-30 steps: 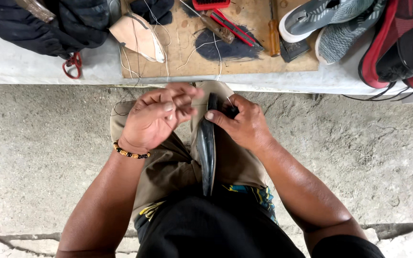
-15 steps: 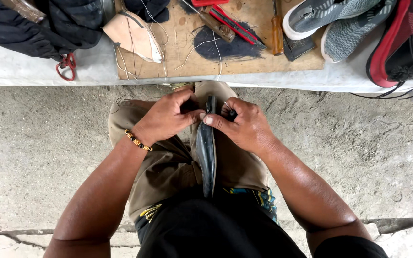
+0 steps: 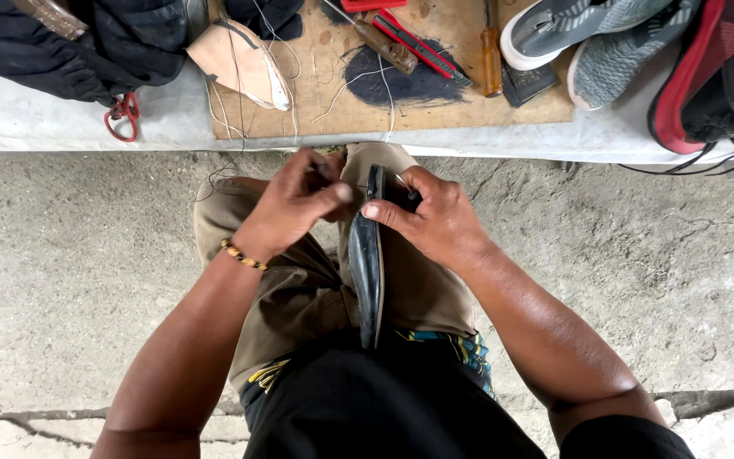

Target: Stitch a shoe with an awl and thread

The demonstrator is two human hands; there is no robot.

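Both hands are packed tight at the knees: the left hand (image 3: 295, 208) and right hand (image 3: 431, 223) meet over the dark shoe (image 3: 368, 255), which stands on edge between the thighs, leaving no gap there. To either side, bare concrete floor (image 3: 61, 272) lies open. Across the top of the frame, the wooden board (image 3: 435, 106) is crowded: a screwdriver (image 3: 491, 55), loose thread (image 3: 235, 102), a tan sole (image 3: 239, 61) and sneakers (image 3: 605, 42) block the way.

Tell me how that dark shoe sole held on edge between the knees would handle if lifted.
The dark sole looks thin and slightly curved, so probably flexible, likely light. Standing on edge, it would probably tip once the right hand lets go.
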